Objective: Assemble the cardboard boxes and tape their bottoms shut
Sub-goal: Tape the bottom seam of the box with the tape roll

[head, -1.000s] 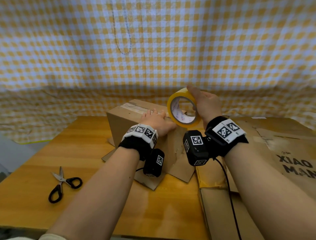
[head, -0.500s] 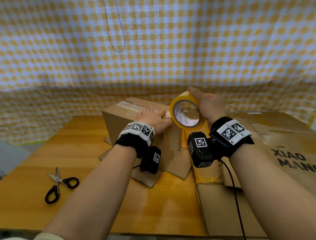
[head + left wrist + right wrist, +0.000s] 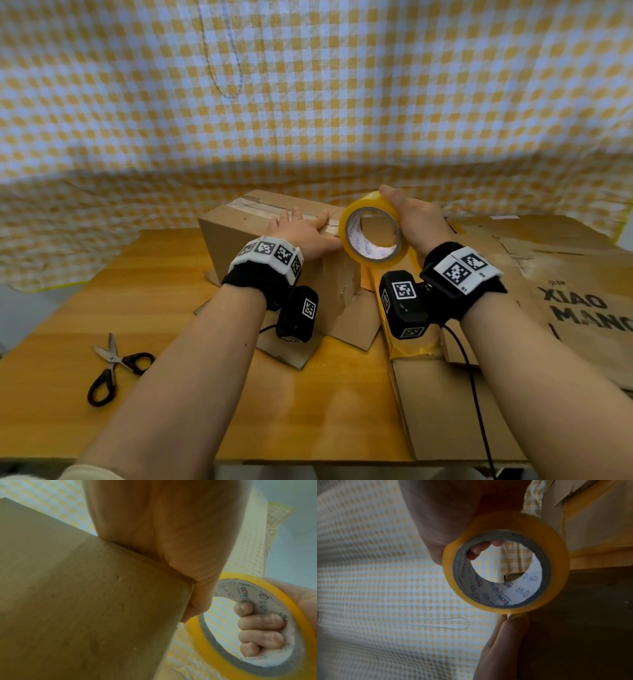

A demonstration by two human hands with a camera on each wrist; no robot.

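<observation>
The brown corrugated cardboard box (image 3: 274, 253) stands at table centre, flaps splayed, with the left hand (image 3: 301, 233) pressed flat on its taped top seam. At the box's 3 o'clock, the right hand (image 3: 419, 222) grasps the round yellow tape roll (image 3: 373, 233), fingers (image 3: 260, 623) hooked through its white printed core. Flattened cardboard sheets (image 3: 582, 291) at 3 o'clock read "XIAO"; black-handled steel scissors (image 3: 113, 370) lie at 8 o'clock.

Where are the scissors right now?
In the head view, the scissors lie on the wooden table at the lower left, left of the person's left forearm and well away from the cardboard box.
</observation>
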